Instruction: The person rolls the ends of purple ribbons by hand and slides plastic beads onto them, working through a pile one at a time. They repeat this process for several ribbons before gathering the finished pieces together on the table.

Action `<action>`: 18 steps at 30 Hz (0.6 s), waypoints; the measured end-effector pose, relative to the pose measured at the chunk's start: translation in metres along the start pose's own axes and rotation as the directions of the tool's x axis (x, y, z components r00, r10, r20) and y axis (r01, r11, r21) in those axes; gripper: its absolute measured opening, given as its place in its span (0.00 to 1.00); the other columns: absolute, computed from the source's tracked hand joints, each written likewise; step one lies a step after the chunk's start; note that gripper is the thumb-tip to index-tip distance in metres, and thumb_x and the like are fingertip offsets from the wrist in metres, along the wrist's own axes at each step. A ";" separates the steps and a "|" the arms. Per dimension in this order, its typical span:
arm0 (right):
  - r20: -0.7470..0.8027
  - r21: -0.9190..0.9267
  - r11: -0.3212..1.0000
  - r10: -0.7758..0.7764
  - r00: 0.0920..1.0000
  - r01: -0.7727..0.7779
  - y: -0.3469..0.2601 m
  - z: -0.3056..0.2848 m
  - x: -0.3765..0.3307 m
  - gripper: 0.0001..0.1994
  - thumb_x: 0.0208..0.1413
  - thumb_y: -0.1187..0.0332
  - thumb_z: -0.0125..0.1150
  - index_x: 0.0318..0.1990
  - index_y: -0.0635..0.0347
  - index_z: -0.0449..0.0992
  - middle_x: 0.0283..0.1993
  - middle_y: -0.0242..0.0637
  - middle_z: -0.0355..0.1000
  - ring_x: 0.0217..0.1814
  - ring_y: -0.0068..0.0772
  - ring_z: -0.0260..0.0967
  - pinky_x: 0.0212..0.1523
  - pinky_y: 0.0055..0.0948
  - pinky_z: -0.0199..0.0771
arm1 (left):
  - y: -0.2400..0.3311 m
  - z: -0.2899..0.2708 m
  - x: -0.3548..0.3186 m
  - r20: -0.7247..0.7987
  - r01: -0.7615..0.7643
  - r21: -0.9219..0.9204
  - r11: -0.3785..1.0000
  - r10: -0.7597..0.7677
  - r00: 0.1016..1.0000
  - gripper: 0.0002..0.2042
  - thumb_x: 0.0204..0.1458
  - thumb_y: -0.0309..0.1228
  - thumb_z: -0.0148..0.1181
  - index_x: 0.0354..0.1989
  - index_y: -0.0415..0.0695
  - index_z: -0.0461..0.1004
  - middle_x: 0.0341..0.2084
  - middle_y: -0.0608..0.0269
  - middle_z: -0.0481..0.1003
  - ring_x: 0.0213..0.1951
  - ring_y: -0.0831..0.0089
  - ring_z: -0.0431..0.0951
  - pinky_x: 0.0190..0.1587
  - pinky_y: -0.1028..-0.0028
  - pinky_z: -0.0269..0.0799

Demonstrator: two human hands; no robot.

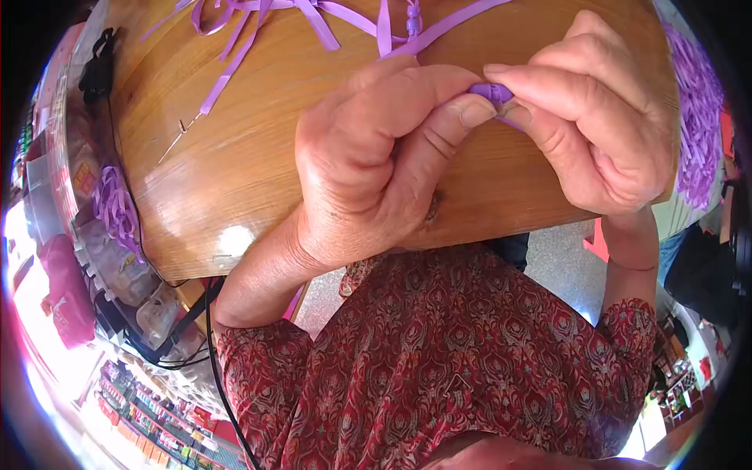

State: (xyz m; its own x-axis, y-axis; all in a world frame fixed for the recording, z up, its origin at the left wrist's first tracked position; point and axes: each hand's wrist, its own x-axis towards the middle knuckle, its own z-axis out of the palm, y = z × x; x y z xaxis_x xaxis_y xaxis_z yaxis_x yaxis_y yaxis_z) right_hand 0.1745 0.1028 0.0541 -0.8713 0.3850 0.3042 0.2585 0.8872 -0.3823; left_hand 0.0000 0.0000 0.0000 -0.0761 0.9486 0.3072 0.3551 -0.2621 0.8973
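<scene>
My left hand [368,153] and my right hand [599,117] meet above the wooden table [235,188]. Between their thumbs and index fingertips they pinch a small purple plastic buckle [492,94]; the fingers hide part of it. A short bit of purple ribbon shows under the right fingertips. Just beyond the hands lies another purple plastic buckle [413,19] on a ribbon. Flat purple ribbons [329,23] spread across the table's far side. At the end of one ribbon, left of my left hand, lies a thin metal piece [178,135], too small to make out fully.
A bundle of purple ribbons [116,205] hangs at the table's left edge, and a larger pile of purple ribbons [697,117] lies at the right. A black coiled cord [98,66] is at far left. Clear plastic bags [125,270] and a pink bag [64,290] stand left.
</scene>
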 end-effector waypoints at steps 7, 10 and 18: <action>-0.150 0.077 0.970 -0.219 0.964 0.233 0.007 0.009 -0.007 0.14 0.38 0.77 0.68 0.37 0.67 0.78 0.28 0.37 0.68 0.25 0.31 0.60 0.24 0.25 0.58 | 0.002 -0.009 0.006 0.090 -0.242 0.188 0.952 0.229 0.969 0.08 0.49 0.22 0.61 0.38 0.35 0.75 0.22 0.62 0.71 0.23 0.75 0.70 0.27 0.79 0.65; -0.138 0.078 0.964 -0.242 0.960 0.254 0.007 0.006 -0.010 0.14 0.38 0.77 0.67 0.37 0.67 0.77 0.28 0.37 0.68 0.25 0.31 0.60 0.24 0.26 0.58 | 0.003 -0.009 0.008 0.118 -0.280 0.203 0.938 0.261 0.958 0.10 0.48 0.25 0.63 0.38 0.35 0.75 0.22 0.61 0.71 0.23 0.74 0.70 0.26 0.78 0.65; -0.077 0.040 0.935 -0.349 0.934 0.353 0.004 0.002 -0.005 0.16 0.39 0.77 0.67 0.39 0.69 0.76 0.29 0.38 0.66 0.25 0.31 0.58 0.23 0.26 0.58 | 0.011 -0.014 0.005 0.207 -0.232 0.214 0.949 0.188 0.960 0.12 0.45 0.30 0.66 0.36 0.37 0.77 0.22 0.58 0.72 0.24 0.69 0.73 0.28 0.76 0.67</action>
State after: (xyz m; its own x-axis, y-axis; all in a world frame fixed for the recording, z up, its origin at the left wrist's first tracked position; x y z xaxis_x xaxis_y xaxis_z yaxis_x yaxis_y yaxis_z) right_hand 0.1791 0.1040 0.0498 -0.8719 0.0691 0.4848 -0.0824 0.9551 -0.2845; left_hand -0.0097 -0.0002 0.0158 0.1861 0.8982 0.3982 0.5541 -0.4307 0.7124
